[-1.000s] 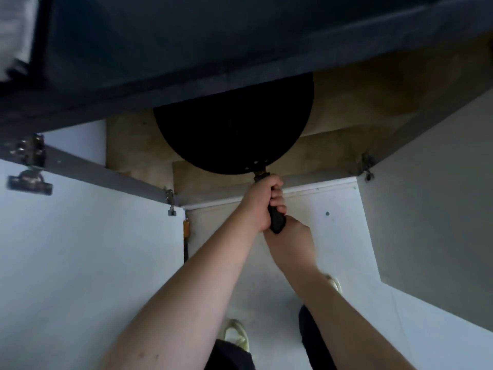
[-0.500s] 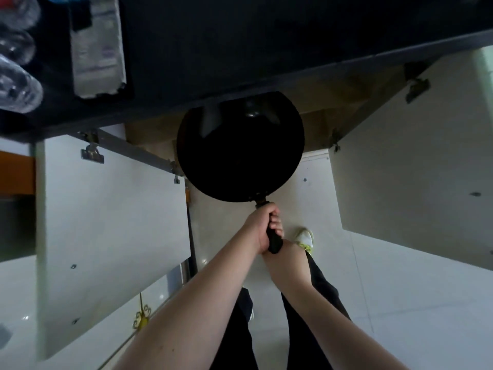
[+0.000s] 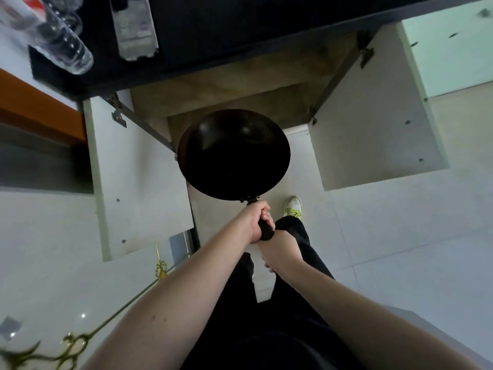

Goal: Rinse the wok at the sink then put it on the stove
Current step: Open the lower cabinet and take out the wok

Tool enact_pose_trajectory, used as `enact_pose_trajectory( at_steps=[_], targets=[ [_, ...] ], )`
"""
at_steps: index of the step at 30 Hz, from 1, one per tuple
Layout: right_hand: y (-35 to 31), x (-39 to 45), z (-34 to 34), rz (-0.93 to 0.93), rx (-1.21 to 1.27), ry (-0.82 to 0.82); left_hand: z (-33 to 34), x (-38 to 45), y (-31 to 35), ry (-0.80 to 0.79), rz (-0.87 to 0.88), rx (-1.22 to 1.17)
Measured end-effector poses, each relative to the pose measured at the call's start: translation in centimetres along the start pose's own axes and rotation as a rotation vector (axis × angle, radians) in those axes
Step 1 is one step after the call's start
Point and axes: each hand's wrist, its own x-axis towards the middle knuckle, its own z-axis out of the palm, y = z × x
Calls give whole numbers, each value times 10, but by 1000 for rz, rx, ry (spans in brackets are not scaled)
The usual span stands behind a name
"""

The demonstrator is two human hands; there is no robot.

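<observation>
While the black wok (image 3: 233,154) is held out over the floor in front of the open under-counter cabinet (image 3: 240,84), both hands share its handle (image 3: 265,232). Left hand (image 3: 254,224) wraps the grip just behind the bowl; right hand (image 3: 278,249) clasps the butt end, fingers curled under. Neither sink nor stove is in view.

Judgement: step in hand is carrying the wok to the sink. Keep the bowl level and lift it clear of the dark countertop (image 3: 240,30) edge overhead and the two open white doors on either side (image 3: 138,177).

Labels: a bottle (image 3: 136,25) on the counter carries a printed label, too blurred to read. The clear plastic bottles (image 3: 61,44) beside it show no readable writing.
</observation>
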Motion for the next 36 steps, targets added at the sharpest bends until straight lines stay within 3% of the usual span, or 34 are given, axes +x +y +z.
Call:
enact_pose_trajectory(
  at_steps=[12,18,23,36],
  targets=[
    [25,-118,-2,1,104,126,8,-83,-61,-93,5,154],
    [35,-139,-24,-2,303,123,39,-106,-70,-126,46,249],
    [54,-150,-43,-29,660,131,72,-123,-82,-158,119,344],
    [75,-169,-78,-135,1312,-284,137,-166,-101,-260,164,632]
  ],
)
